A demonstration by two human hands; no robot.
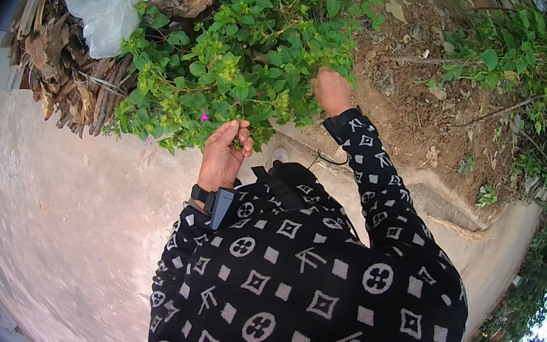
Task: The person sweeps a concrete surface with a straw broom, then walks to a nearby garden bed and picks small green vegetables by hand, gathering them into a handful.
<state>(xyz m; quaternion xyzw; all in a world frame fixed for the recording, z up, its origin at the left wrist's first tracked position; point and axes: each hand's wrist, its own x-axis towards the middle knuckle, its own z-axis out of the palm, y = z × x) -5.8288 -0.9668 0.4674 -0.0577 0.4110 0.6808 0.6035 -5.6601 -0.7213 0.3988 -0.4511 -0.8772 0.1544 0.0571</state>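
Observation:
A bushy green plant with a few magenta flowers (235, 64), like a four-o'clock plant, spreads before me. At its near edge is my left hand (224, 149), palm partly up and fingers curled, the thumb against the forefinger. Small dark green bits show in the gap of that hand; whether they lie in the palm or behind it is unclear. Farther right, my right hand (332, 91) reaches into the leaves at the plant's right side. Its back faces me and its fingertips are hidden, so what they touch cannot be seen. One magenta flower (204, 117) sits just above the left hand.
Stacked firewood (69, 69) stands at the upper left, with a clear plastic bag (106, 15) on it. Pale concrete (59, 205) covers the left side. Bare soil (404, 112) with twigs lies right, inside a concrete kerb (443, 192). A thin black cable (330, 159) hangs near my right sleeve.

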